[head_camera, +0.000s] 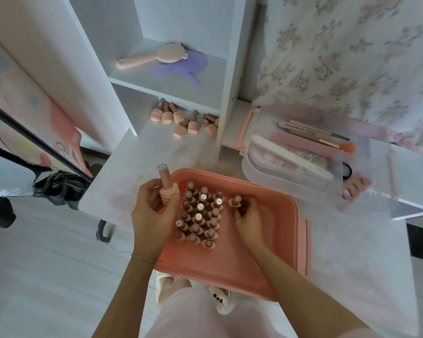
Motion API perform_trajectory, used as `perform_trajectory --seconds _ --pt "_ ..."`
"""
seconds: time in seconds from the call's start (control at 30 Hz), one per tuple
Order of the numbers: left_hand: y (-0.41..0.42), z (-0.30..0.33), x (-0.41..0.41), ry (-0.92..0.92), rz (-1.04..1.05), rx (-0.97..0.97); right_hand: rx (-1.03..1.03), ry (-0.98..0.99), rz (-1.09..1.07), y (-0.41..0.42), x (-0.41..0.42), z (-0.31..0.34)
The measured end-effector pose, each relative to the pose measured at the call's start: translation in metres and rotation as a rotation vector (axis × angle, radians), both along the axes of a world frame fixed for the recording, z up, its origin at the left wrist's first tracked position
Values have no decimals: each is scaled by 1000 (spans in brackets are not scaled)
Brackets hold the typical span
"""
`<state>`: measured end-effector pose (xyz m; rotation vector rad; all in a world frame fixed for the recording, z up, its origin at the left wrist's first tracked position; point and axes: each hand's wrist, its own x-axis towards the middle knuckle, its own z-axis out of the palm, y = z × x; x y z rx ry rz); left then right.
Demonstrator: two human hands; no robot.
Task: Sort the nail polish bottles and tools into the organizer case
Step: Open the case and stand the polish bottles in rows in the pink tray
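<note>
Bottles (198,214) mostly stand in the case (274,240); both hands grip one each, several (181,119) wait on the desk

I see a white shelf unit (171,45) rising behind the pale counter (122,172), a floral curtain (352,57) to its right, and light wood-grain floor (47,276) below its left.

Coral organizer case (266,252), peach bottles (198,215), floral curtain (352,57), lilac comb (181,67).
</note>
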<state>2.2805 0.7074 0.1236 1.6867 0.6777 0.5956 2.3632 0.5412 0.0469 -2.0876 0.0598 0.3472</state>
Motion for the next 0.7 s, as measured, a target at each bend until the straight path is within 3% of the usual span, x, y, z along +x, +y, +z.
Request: perform_trajectory --seconds 0.7 --pt "3 -4 -1 0 -21 7 7 -66 45 3 -2 -2"
